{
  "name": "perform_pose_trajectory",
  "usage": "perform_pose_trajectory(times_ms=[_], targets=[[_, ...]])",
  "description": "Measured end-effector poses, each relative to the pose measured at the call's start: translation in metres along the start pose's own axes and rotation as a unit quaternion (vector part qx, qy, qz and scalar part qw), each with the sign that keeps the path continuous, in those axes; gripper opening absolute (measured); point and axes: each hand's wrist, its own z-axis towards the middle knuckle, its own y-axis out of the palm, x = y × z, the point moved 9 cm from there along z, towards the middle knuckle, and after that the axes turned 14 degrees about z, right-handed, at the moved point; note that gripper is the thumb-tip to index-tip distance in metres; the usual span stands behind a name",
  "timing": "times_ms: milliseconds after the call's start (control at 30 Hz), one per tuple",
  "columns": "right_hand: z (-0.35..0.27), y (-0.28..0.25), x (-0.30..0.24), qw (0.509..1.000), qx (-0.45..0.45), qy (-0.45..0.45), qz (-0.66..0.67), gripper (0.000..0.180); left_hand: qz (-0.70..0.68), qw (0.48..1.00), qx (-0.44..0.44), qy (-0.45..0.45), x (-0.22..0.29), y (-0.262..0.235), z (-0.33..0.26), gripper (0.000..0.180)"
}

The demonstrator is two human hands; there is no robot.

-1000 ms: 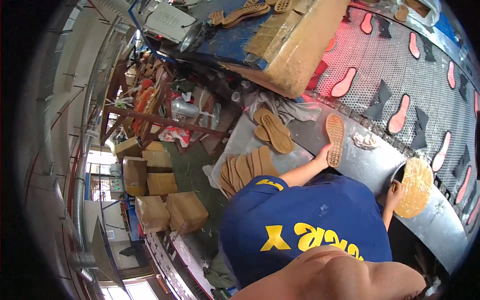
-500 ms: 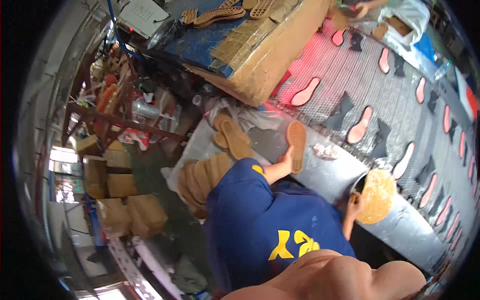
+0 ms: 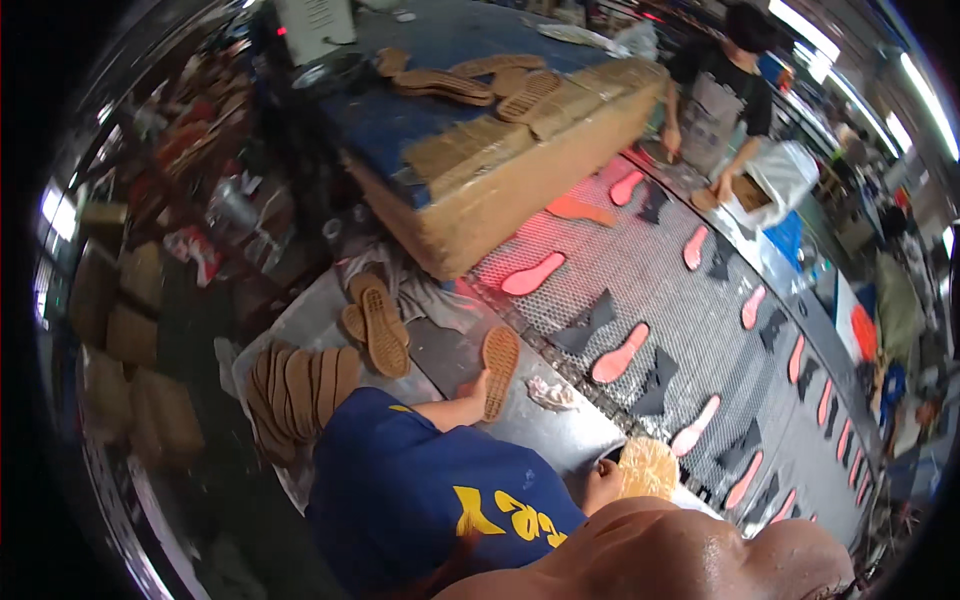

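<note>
My left hand (image 3: 478,388) grips the near end of a tan shoe sole (image 3: 499,365), which lies tread-up on the grey metal table (image 3: 560,440) beside the mesh belt. A round yellow bristly pad (image 3: 648,468) sits in my right hand (image 3: 601,486) at the table's near edge. My blue shirt with yellow letters hides both upper arms. A crumpled white rag (image 3: 551,393) lies between the two hands.
Pink soles (image 3: 533,276) and dark cut pieces (image 3: 585,322) ride the mesh conveyor belt (image 3: 660,290). A cardboard-clad housing (image 3: 500,190) spans the belt. Stacked tan soles (image 3: 300,390) stand at my left, two more (image 3: 378,322) behind them. A person (image 3: 722,85) works at the far end.
The view has swung toward the belt and the far end. My left hand keeps its hold on the sole, my right on the yellow pad; both stay at the table.
</note>
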Motion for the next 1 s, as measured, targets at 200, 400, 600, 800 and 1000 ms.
perform_pose_trajectory(times_ms=[200,400,600,800,1000], targets=[[0.005,0.013,0.070,0.999,-0.030,0.036,-0.026,0.015,0.110,0.991,0.070,0.006,-0.002,-0.016,-0.016,0.076],[-0.029,-0.014,0.026,0.999,0.008,-0.031,-0.027,0.018,0.252,0.954,0.159,0.035,0.017,-0.016,-0.064,0.084],[-0.041,-0.038,0.010,0.987,0.077,-0.115,-0.081,0.021,0.018,0.955,-0.172,0.241,0.013,0.025,-0.019,0.026],[-0.037,-0.034,0.036,0.986,0.072,-0.033,-0.144,0.023,0.004,0.917,-0.333,0.219,0.048,0.027,-0.174,0.032],[-0.040,-0.063,0.025,0.991,0.110,0.012,0.075,0.014,0.048,0.848,-0.424,0.315,0.092,0.050,-0.302,0.028]])
